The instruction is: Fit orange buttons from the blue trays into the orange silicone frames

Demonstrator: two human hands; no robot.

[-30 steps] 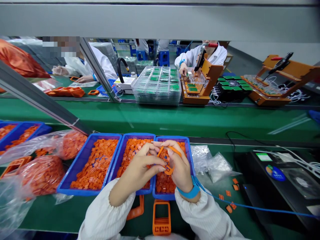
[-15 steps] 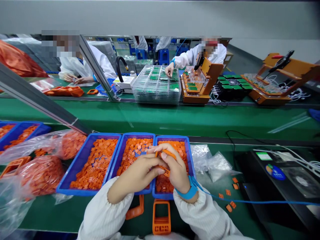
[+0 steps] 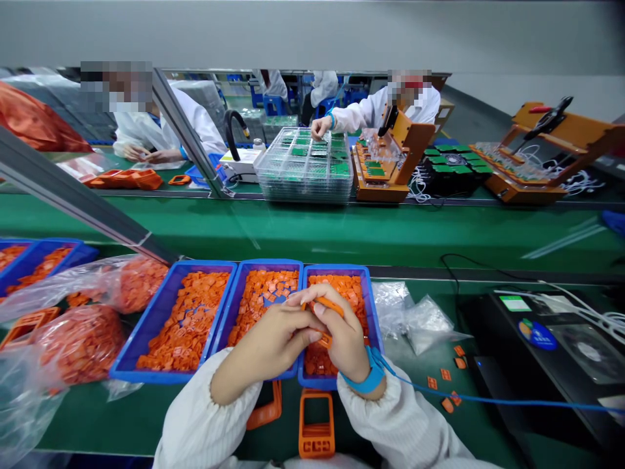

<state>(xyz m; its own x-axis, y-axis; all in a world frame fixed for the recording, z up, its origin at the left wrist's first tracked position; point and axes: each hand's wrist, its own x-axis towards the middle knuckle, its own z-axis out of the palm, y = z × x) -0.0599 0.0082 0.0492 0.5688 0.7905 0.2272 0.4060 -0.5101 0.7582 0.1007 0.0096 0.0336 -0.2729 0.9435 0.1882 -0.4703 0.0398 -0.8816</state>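
Both my hands meet over the blue trays. My right hand (image 3: pixel 342 335) grips an orange plastic frame (image 3: pixel 328 305), fingers curled round it. My left hand (image 3: pixel 271 339) pinches the same frame at its lower end, pressing something small and orange against it. Beneath them stand three blue trays (image 3: pixel 161 312) filled with small orange square parts (image 3: pixel 188 319). A blue wrist strap (image 3: pixel 364 381) with a blue cord circles my right wrist. Two more orange frames (image 3: pixel 316 426) lie on the green mat close to my body.
Clear bags of orange parts (image 3: pixel 83 339) lie at the left. Empty clear bags (image 3: pixel 415 316) and loose orange parts (image 3: pixel 446 384) lie at the right, beside a black machine (image 3: pixel 547 345). Across the green conveyor (image 3: pixel 390 234), two people in white coats work at trays and orange jigs (image 3: pixel 390 163).
My hands have drawn slightly closer together and lower over the right tray, turning the frame. The person opposite at the right has reached a hand out over the clear stacked trays.
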